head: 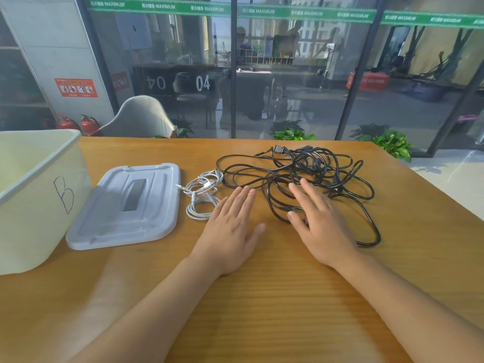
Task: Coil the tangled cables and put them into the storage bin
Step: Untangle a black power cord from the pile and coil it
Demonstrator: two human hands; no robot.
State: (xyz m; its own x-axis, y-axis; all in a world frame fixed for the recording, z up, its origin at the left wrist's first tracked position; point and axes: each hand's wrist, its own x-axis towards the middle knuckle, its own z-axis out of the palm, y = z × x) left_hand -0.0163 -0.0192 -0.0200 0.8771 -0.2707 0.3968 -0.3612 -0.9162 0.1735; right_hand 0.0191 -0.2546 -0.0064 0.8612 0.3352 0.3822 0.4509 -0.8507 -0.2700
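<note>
Wooden table (pixel 262 297): both flat hands, left (pixel 230 226), right (pixel 322 226), seemingly touching black cables (pixel 301 174).

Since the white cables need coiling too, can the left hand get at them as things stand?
Probably yes: the left hand lies open on the table beside the white cables, with nothing between them.

Left hand (pixel 230 229) and right hand (pixel 320 226) bare, forearms unsleeved.

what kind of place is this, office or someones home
Probably a commercial space, an office or studio beside a gym, not a home. The wooden table faces a glass partition wall with a green MAXIMUM banner strip, and two red fire extinguishers stand by the wall.
</note>
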